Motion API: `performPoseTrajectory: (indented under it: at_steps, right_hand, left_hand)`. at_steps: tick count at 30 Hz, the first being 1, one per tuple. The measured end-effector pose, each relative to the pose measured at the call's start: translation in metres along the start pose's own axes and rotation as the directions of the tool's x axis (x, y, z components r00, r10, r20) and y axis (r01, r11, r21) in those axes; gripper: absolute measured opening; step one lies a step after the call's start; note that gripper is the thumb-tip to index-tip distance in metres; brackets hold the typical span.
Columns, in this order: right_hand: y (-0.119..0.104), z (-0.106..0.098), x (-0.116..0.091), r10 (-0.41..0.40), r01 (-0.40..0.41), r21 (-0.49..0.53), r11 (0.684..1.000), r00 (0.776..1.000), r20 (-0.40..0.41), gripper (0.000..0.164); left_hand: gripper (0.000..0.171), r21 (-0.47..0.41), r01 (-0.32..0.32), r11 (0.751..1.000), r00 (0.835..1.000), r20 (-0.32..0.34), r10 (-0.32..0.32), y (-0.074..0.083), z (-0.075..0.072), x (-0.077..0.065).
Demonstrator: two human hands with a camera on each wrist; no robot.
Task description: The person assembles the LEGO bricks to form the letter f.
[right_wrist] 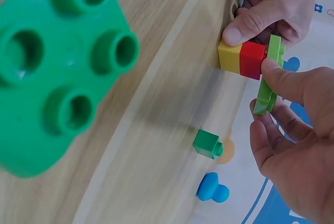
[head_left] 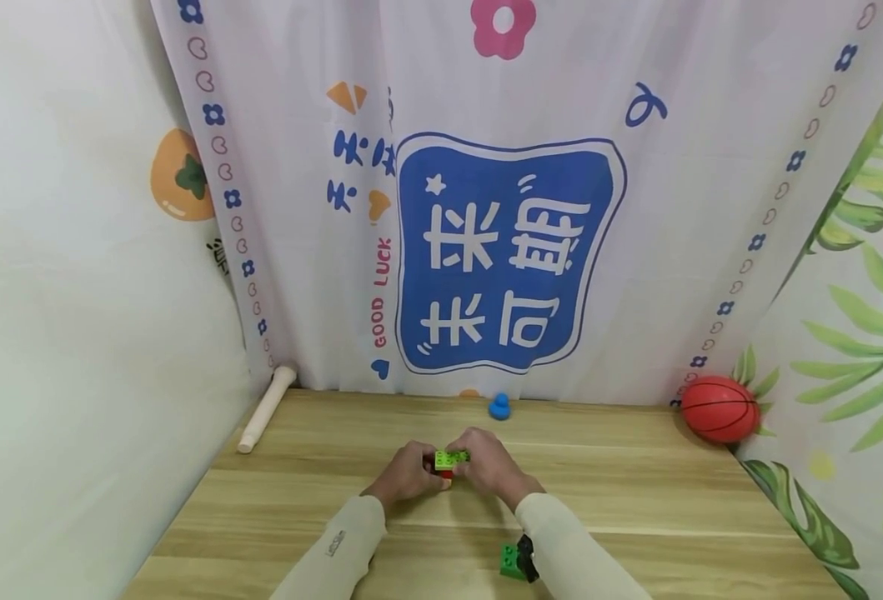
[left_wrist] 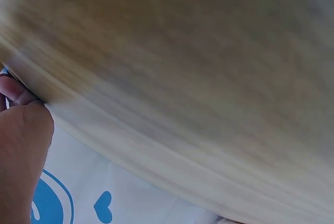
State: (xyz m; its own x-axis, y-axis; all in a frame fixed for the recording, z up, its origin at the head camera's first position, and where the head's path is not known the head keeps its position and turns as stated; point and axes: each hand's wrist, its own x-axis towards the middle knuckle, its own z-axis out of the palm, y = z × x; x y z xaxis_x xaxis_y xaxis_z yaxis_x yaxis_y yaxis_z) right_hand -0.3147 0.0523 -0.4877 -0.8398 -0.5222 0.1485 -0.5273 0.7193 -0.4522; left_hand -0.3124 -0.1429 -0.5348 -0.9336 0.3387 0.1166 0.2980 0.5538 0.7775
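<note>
In the right wrist view my left hand point(right_wrist: 276, 10) grips a yellow brick point(right_wrist: 229, 57) joined to a red brick point(right_wrist: 252, 59), its thumb on the yellow one. My right hand point(right_wrist: 297, 130) pinches a flat light green brick point(right_wrist: 267, 91), which sits at an angle against the red brick's studded end. From the head, the left hand point(head_left: 409, 472) and right hand point(head_left: 489, 458) meet around this stack, just above the table. Only part of the left hand point(left_wrist: 23, 145) shows in the left wrist view; its bricks are hidden there.
A larger green brick point(head_left: 512, 562) lies beside my right forearm. A small green brick point(right_wrist: 207, 143) and a blue knobbed piece point(head_left: 499, 407) stand toward the back. A pale rod point(head_left: 267, 410) lies at the left edge, a red ball point(head_left: 720, 408) at the right. Curtains surround the wooden table point(head_left: 621, 492).
</note>
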Motion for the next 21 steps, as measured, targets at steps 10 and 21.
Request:
performPoseTrajectory:
  at_steps: [10, 21]
  right_hand:
    - [0.0012, -0.0001, 0.0027, 0.032, -0.032, 0.040, 0.999, 0.999, 0.001, 0.028]
    - [-0.0003, -0.0025, 0.0027, 0.044, -0.044, 0.018, 0.999, 0.999, 0.015, 0.027]
  left_hand:
    - [0.019, 0.026, 0.023, 0.999, 1.000, 0.005, -0.023, 0.0011, -0.0036, 0.0042]
    - [0.021, 0.016, 0.046, 0.999, 0.999, 0.016, -0.046, 0.0056, -0.0019, 0.0005]
